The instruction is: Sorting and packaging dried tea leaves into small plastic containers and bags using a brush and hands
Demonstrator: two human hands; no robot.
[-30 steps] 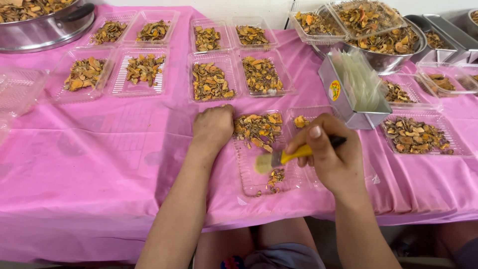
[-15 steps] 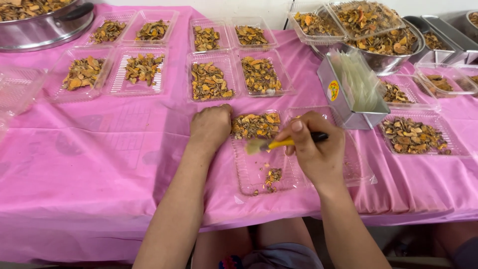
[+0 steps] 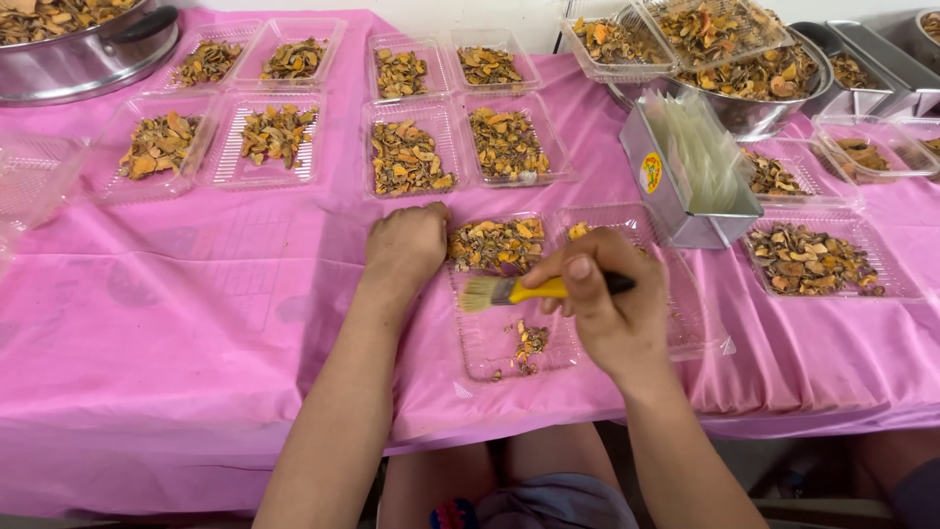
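My right hand [image 3: 607,304] grips a small paint brush [image 3: 529,290] with a yellow ferrule and black handle, bristles pointing left over a clear plastic tray [image 3: 480,343]. Dried orange-brown chips [image 3: 494,245] are heaped at the tray's far end, and a few crumbs [image 3: 530,343] lie near its front. My left hand [image 3: 406,247] rests as a loose fist on the tray's left far corner, touching the pink tablecloth [image 3: 196,323].
Several clear trays of the same chips [image 3: 406,157] stand in rows behind. A metal box of clear sleeves [image 3: 685,171] is to the right, with another filled tray [image 3: 813,260] beside it. Steel bowls [image 3: 78,49] sit at the far corners.
The brush has swept from the tray's front toward the heap and now lies level, bristles left. My right hand rose slightly; the left hand stayed put.
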